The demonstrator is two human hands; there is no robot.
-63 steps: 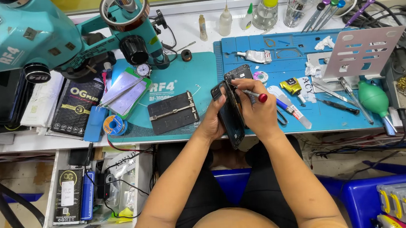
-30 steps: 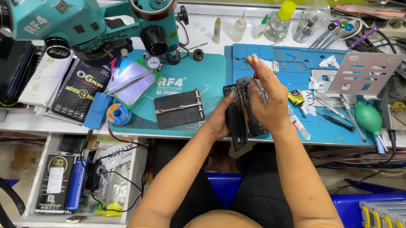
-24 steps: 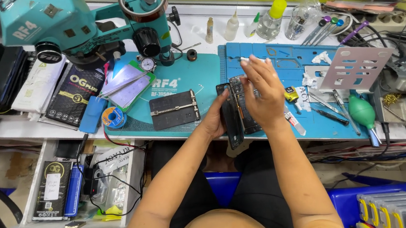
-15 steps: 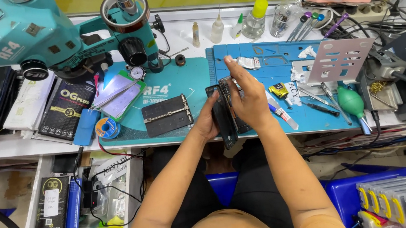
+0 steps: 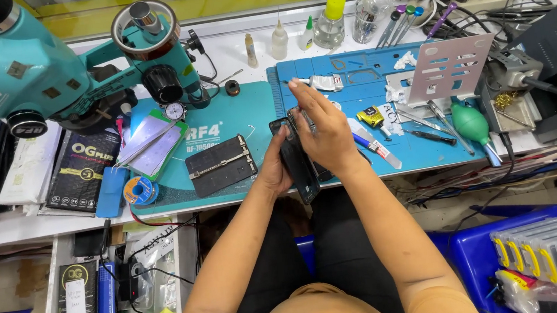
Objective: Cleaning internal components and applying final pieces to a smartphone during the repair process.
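Left hand (image 5: 273, 170) gripping phone (image 5: 299, 165) edgewise, right hand (image 5: 322, 129) pressing flat, fingers open; could slip off bench edge, probably.

Just one view, head cam, worn up top, looking almost straight down over person's own chest and lap. Faces bench (image 5: 229, 53) ahead, its far edge near top of frame. Mid-range: both forearms fully in shot, left hand (image 5: 276, 167) and right hand (image 5: 320, 129) roughly centre. Teal microscope (image 5: 48, 62) crowds upper left, open drawer (image 5: 112, 292) lower left, blue bin (image 5: 494, 245) lower right.
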